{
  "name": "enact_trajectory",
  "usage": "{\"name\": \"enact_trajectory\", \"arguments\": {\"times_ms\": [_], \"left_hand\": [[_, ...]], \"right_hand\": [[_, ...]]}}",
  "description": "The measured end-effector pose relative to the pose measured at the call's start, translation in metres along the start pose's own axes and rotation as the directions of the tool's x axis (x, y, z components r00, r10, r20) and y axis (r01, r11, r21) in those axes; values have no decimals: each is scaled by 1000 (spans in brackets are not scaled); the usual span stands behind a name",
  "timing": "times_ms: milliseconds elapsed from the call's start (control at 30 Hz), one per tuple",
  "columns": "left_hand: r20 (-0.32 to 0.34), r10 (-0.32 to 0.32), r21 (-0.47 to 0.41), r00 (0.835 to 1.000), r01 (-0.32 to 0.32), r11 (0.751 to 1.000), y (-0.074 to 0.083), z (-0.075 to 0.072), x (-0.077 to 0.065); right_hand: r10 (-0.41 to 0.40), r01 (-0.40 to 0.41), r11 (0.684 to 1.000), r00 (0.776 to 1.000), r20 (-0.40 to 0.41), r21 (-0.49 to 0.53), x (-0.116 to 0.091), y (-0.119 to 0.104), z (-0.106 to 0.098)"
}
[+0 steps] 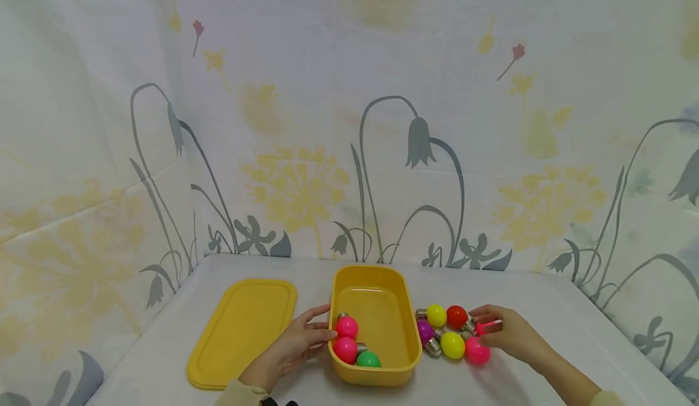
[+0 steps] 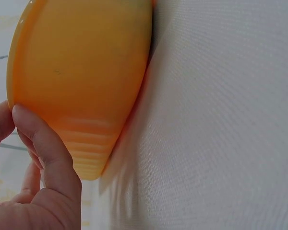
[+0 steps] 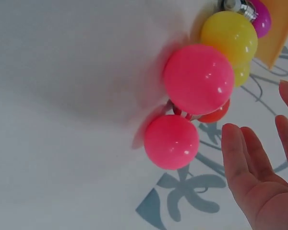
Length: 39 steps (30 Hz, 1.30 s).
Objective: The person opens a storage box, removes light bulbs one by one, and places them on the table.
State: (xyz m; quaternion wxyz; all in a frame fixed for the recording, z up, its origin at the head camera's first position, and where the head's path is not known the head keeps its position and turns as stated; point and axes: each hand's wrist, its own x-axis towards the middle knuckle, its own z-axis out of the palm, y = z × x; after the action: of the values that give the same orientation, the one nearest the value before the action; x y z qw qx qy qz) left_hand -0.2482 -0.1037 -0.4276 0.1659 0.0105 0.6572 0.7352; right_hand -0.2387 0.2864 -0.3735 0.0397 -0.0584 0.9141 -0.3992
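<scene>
My left hand [image 1: 297, 342] pinches the left rim of a yellow plastic box [image 1: 377, 377], its thumb right at the edge. In the box's near left corner lie two pink light bulbs [image 1: 346, 350] and a green bulb [image 1: 368, 359]. My right hand [image 1: 516, 336] hovers beside the bulbs on the right, fingers spread around a pink bulb [image 3: 172, 142] without gripping it. That bulb is partly hidden by the fingers in the head view. Another pink bulb [image 1: 477, 351] sits close by, with a red bulb [image 1: 456, 317] behind.
Two yellow bulbs [image 1: 452, 345] and a purple bulb [image 1: 425, 332] lie between the box and the right hand. A flat yellow lid [image 1: 246, 333] rests left of the box on the white table [image 1: 164, 363]. Behind hangs a flower-printed cloth [image 1: 382, 60].
</scene>
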Motion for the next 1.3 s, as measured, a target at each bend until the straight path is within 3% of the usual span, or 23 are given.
{"name": "enact_trajectory", "arguments": {"times_ms": [300, 767, 967, 1300], "left_hand": [[2, -2, 8, 1000, 2, 1000, 0, 0, 0], [14, 1, 3, 1000, -1, 1000, 0, -1, -1], [12, 0, 1, 1000, 0, 1000, 0, -1, -1], [21, 4, -13, 1000, -3, 1000, 0, -2, 0]], "right_hand": [[-34, 33, 999, 999, -29, -29, 8, -16, 8], [-120, 121, 991, 993, -17, 51, 18, -42, 22], [-115, 115, 989, 993, -5, 98, 22, -52, 30], [-80, 82, 994, 996, -35, 77, 34, -73, 46]]}}
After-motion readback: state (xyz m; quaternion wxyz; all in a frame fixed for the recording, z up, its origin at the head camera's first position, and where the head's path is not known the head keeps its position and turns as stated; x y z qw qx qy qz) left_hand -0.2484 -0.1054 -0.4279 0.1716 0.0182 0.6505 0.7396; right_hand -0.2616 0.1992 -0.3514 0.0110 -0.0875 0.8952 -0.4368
